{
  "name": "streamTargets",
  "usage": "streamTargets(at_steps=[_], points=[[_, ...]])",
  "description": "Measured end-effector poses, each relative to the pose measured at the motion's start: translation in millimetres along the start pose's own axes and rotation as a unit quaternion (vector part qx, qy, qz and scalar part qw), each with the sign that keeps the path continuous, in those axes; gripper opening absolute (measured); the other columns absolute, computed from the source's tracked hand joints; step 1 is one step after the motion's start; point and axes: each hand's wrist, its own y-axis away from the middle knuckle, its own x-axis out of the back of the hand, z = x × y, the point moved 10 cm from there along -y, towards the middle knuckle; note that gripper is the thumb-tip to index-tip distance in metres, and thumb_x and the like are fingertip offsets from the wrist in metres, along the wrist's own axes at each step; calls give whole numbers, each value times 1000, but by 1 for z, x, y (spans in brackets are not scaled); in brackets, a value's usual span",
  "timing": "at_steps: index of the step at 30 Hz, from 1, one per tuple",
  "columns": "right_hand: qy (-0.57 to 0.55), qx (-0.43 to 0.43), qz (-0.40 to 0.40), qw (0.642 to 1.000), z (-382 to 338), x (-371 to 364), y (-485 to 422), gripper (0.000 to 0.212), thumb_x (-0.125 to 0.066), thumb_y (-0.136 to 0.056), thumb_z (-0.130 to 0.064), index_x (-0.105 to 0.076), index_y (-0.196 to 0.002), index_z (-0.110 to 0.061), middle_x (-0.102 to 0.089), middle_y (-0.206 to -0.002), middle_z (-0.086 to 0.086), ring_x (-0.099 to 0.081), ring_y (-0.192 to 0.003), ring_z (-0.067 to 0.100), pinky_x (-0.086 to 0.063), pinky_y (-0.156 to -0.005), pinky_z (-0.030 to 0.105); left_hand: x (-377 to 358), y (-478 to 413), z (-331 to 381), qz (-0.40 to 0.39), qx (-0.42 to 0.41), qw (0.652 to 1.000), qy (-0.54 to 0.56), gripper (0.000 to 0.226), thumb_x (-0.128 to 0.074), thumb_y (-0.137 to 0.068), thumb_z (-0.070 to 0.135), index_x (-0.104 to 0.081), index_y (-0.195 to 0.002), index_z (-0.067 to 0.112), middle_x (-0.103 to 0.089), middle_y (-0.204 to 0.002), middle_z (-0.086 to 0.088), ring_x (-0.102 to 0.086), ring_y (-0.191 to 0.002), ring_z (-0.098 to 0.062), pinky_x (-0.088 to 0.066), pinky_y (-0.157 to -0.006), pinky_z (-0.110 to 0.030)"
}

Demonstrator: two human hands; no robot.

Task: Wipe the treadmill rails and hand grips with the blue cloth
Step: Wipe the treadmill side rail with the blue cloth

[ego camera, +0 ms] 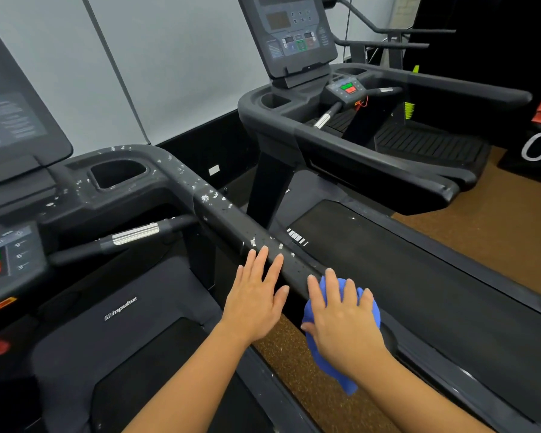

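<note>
Nearest, the right hand [341,326] clamps the bunched blue cloth [320,354] onto the near end of the treadmill rail [231,220]. Its neighbour, the left hand [256,295], lies flat on the rail, fingers apart. Lift that hand clear, then push firmly up-rail through the white flecks [211,196], perhaps dried spray.

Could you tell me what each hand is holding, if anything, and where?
Right hand grips the blue cloth by its bunched top; left hand holds nothing, flat on the rail.

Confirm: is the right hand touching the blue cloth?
Touching. The head view shows the right hand spread over the bunched blue cloth, fingers curved round it, with cloth showing between the fingers and below the palm.
</note>
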Motion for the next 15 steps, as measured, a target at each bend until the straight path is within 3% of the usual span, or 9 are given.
streamTargets(at_steps=[3,4,6,8,12,15], points=[[-3,83,9,996,1,1,11,103,-77,-58,-61,-38,-142,-16,-40,-145,22,-45,-121,51,-38,-88,71,-1,1,0,3,2,1000,5,60,-28,-100,46,-4,-152,26,7,-160,-3,14,-146,-21,-2,-118,-40],[-12,72,-9,997,6,2,15,109,-74,-57,-66,-30,-146,-20,-32,-150,20,-40,-127,51,-32,-89,74,-1,1,0,5,3,1000,6,60,-28,-100,46,-5,-152,26,6,-160,-3,14,-146,-21,-3,-119,-41],[-16,19,-22,999,15,5,17,111,-60,-70,-70,3,-150,-27,0,-158,16,-19,-137,49,-20,-96,74,1,0,-1,10,9,1000,11,60,-27,-99,46,-7,-152,27,3,-160,-2,12,-146,-20,-3,-120,-41],[-5,-21,-26,999,15,4,15,105,-49,-83,-66,22,-146,-21,16,-156,18,-9,-141,48,-17,-103,68,2,-1,-2,10,16,1000,11,59,-26,-99,47,-9,-152,28,1,-161,-2,11,-147,-19,-1,-119,-39],[16,-32,-8,999,1,11,3,100,-44,-88,-63,14,-148,-7,2,-155,28,-20,-137,50,-21,-106,62,1,-2,-3,9,22,1000,5,58,-26,-99,48,-9,-152,28,1,-161,-1,10,-147,-19,0,-119,-39],[6,-35,-37,999,-3,2,-6,106,-67,-74,-61,-16,-147,-4,-29,-147,33,-42,-122,55,-34,-96,65,1,-2,-3,14,26,1000,8,58,-28,-100,48,-10,-152,29,1,-161,0,10,-147,-18,-1,-119,-39]])
